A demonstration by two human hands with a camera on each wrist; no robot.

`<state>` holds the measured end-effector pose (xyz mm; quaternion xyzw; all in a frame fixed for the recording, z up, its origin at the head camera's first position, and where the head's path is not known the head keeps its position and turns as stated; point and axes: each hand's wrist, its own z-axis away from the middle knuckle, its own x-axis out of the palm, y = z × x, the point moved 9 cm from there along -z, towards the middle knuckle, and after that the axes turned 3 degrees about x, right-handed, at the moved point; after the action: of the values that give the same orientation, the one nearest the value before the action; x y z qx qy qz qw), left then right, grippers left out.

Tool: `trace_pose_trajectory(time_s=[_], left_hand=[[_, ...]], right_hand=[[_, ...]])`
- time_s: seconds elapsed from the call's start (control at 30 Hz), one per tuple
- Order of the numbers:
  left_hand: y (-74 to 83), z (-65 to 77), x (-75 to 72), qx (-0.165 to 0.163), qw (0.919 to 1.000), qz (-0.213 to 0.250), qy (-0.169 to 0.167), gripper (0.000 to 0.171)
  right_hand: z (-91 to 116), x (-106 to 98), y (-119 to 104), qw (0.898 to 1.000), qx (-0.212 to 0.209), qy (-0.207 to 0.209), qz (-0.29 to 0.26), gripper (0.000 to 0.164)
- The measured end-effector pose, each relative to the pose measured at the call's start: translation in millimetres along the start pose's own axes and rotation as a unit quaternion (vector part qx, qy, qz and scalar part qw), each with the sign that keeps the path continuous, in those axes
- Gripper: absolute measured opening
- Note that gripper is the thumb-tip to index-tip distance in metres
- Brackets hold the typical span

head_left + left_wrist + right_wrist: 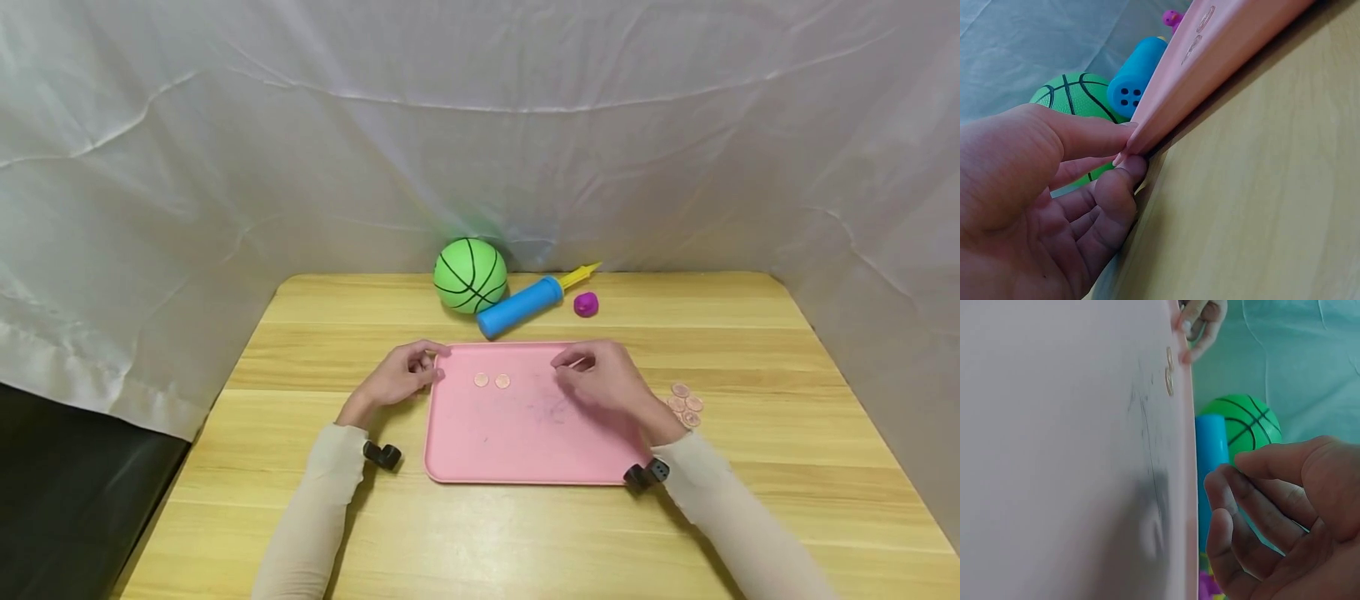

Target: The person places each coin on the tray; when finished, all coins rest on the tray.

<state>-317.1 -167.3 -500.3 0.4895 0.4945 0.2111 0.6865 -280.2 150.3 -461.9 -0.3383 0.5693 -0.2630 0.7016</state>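
We see the left hand [401, 377] pinching the rim of the pink tray [495, 450], presumably to steady it; the right hand [606, 379] hovers above, thumb and forefinger drawn together, though whether they hold anything we cannot tell. Two coins [482, 380] lie side by side near the tray's far left corner; a coin cluster [693, 404] sits right of it, probably for easy reach. We note round, coppery coins and a shallow, dark-scuffed tray.

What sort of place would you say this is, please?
Probably a makeshift filming booth: wrinkled whitish fabric sheeting stands around the pale wood-grain tabletop at the back and both sides, and a small black camera sits at each wrist.
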Motion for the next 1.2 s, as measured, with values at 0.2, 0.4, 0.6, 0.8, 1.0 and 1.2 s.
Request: trace_pose_trajectory(time_s=[0.2,0.4,0.6,0.8,1.0,1.2], left_hand=[[0.6,0.0,-0.8,0.005,1.0,-0.002,-0.001,0.038],[-1.3,0.8,-0.4,0.004,1.0,-0.004,0.0,0.037],[-1.0,0.3,0.5,0.004,1.0,0.003,0.001,0.037],[-2.2,0.5,2.8,0.007,1.0,-0.002,-0.003,0.036],[-3.7,0.6,3.4,0.008,0.9999,-0.006,-0.002,0.036],[-0.4,-0.1,1.3,0.006,1.0,0.0,-0.003,0.036]], right_hand=[[6,-17,8,1.0,-0.008,0.025,-0.004,0.019],[15,-32,14,0.998,-0.033,0.056,-0.004,0.017],[27,-44,29,0.998,-0.018,0.063,-0.002,0.018],[37,-53,47,0.998,0.011,0.066,-0.001,0.019],[42,-64,54,0.997,0.027,0.07,0.009,0.021],[47,-82,60,0.995,0.023,0.088,0.045,0.025]])
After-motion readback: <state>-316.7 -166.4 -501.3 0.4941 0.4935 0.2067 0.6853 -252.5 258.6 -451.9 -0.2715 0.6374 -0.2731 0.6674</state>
